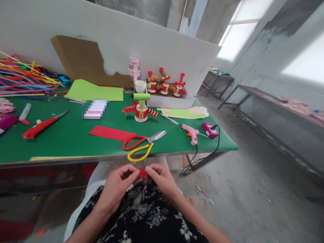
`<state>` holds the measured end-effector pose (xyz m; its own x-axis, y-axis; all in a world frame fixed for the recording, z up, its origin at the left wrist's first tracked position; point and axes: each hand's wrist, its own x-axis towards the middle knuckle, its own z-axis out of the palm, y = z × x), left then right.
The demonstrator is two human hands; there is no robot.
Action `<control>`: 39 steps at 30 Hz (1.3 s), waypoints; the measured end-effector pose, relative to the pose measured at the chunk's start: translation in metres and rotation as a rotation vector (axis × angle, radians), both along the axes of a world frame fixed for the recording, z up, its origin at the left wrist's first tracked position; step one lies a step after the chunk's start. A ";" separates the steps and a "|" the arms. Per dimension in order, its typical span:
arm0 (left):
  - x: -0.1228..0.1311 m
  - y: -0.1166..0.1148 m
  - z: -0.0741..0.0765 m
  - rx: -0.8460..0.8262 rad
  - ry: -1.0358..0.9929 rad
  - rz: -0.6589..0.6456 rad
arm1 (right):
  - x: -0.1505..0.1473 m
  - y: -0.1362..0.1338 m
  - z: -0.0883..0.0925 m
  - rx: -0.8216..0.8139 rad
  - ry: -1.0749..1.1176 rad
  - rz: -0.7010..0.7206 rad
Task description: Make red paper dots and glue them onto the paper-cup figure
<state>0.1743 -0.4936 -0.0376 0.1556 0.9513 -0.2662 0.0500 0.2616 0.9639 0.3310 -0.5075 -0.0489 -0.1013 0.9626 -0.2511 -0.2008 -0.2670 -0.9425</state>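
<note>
Between my fingertips is a small red paper piece (142, 172), held over my lap just below the table edge. My left hand (120, 184) pinches its left side, and my right hand (162, 180) pinches the right. Nearest to both hands on the table lie scissors (150, 140) with one red and one yellow handle, their blades pointing right. A red paper strip (111, 133) lies partly under the red handle. Behind it stands a paper-cup figure (141, 112) with red folded arms, a folded neck and a green roll on top.
A pink glue gun (191, 133) with a cord lies at the right, beside a purple box (210, 130). Several finished figures stand in a white box (172, 101). Green paper (96, 91), a phone (95, 109), a red-handled knife (43, 127) and colourful pipe cleaners (22, 79) are farther left.
</note>
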 end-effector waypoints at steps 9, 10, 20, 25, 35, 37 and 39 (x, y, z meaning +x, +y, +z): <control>0.004 0.002 -0.003 -0.003 -0.052 0.070 | -0.002 -0.001 -0.008 -0.154 0.276 -0.076; 0.005 0.002 -0.004 -0.004 -0.053 0.070 | -0.003 -0.002 -0.007 -0.150 0.256 -0.064; 0.004 0.002 -0.004 0.006 -0.076 0.072 | -0.005 0.000 -0.003 -0.113 0.072 -0.079; 0.004 0.004 -0.001 0.004 -0.032 0.058 | -0.003 -0.001 -0.001 -0.103 0.091 -0.086; 0.004 0.005 -0.007 0.063 0.125 -0.073 | -0.003 -0.001 -0.004 -0.095 0.105 -0.076; 0.001 0.012 -0.002 0.214 0.271 -0.109 | 0.000 0.001 -0.003 -0.097 0.138 -0.128; -0.001 0.022 0.006 0.477 0.475 -0.133 | 0.006 0.004 0.000 -0.105 0.207 -0.220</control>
